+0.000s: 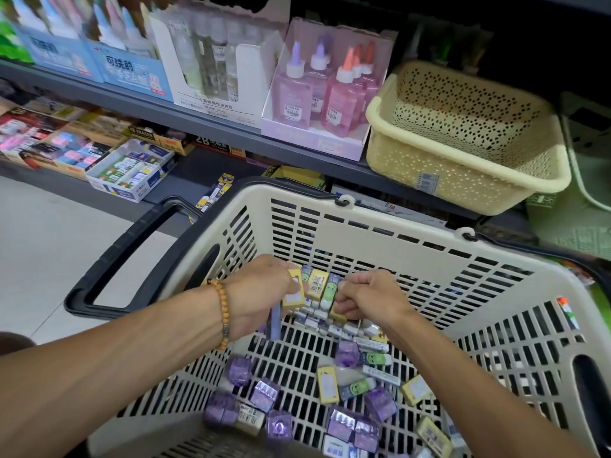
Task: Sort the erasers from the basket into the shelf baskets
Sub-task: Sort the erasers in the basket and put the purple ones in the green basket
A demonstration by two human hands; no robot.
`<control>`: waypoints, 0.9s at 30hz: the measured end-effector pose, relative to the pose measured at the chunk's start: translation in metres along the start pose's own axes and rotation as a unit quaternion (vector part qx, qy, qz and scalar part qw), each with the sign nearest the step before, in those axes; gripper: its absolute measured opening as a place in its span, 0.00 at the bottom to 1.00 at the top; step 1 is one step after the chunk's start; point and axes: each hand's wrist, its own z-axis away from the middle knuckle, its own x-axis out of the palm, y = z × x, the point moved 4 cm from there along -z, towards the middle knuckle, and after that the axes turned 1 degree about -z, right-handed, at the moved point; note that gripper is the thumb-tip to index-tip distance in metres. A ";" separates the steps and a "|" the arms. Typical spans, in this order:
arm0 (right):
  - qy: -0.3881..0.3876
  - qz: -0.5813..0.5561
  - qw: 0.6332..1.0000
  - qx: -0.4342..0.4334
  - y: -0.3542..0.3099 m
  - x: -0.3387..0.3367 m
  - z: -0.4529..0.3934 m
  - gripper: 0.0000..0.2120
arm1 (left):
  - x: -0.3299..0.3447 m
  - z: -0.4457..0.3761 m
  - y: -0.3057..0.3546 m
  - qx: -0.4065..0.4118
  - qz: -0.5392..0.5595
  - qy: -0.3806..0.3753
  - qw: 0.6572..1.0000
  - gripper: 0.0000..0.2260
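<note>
A cream slotted shopping basket (380, 226) with black handles fills the lower view. Loose erasers lie on its floor: purple wrapped ones (239, 371), yellow boxed ones (327, 385), and green-white ones (357, 388). Both hands are inside it near the far wall. My left hand (264, 292), with a bead bracelet on the wrist, grips a bunch of yellow and green erasers (314, 287) and a purple one. My right hand (367, 299) is closed on the other end of the same bunch. An empty cream perforated shelf basket (463, 180) stands on the shelf at upper right.
Glue bottle display boxes (317, 94) line the shelf left of the shelf basket. Open boxes of erasers (129, 170) sit on the lower shelf at left. A pale green basket (588, 153) shows at the right edge. Tiled floor lies at left.
</note>
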 end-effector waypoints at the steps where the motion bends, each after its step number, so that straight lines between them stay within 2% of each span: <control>1: 0.018 0.022 0.999 -0.018 -0.002 -0.003 0.002 0.07 | 0.001 0.001 0.001 -0.002 0.015 0.001 1.000 0.11; 3: 0.013 0.031 0.998 -0.053 -0.007 -0.005 0.011 0.08 | 0.000 0.001 0.003 0.005 0.053 0.011 0.999 0.10; 6: -0.158 0.010 0.986 -0.060 -0.014 0.013 0.036 0.16 | -0.002 0.002 0.008 0.009 0.119 0.032 0.992 0.08; 8: -0.208 0.002 0.976 -0.058 -0.014 0.030 0.048 0.23 | -0.001 0.003 0.008 0.001 0.144 0.041 0.989 0.09; 11: -0.158 -0.058 0.982 -0.082 -0.013 0.043 0.053 0.16 | 0.004 0.004 0.005 0.001 0.176 0.041 0.983 0.10; 14: -0.127 -0.086 0.983 -0.104 -0.009 0.035 0.053 0.04 | 0.007 0.001 0.002 0.014 0.147 0.029 0.989 0.11; 18: -0.090 -0.095 0.989 -0.068 0.000 -0.003 0.042 0.09 | 0.003 -0.003 0.002 0.058 0.055 0.057 0.995 0.12; 23: -0.033 0.089 0.995 -0.008 0.016 -0.038 0.020 0.18 | 0.007 0.000 0.003 0.102 -0.008 0.035 0.994 0.10; 25: -0.019 0.069 0.997 0.009 0.021 -0.036 0.010 0.16 | 0.008 0.001 0.003 0.112 -0.032 0.033 0.993 0.11; 27: 0.006 0.016 1.000 0.011 0.022 -0.030 0.001 0.10 | 0.008 0.000 0.003 0.108 -0.045 0.032 0.993 0.11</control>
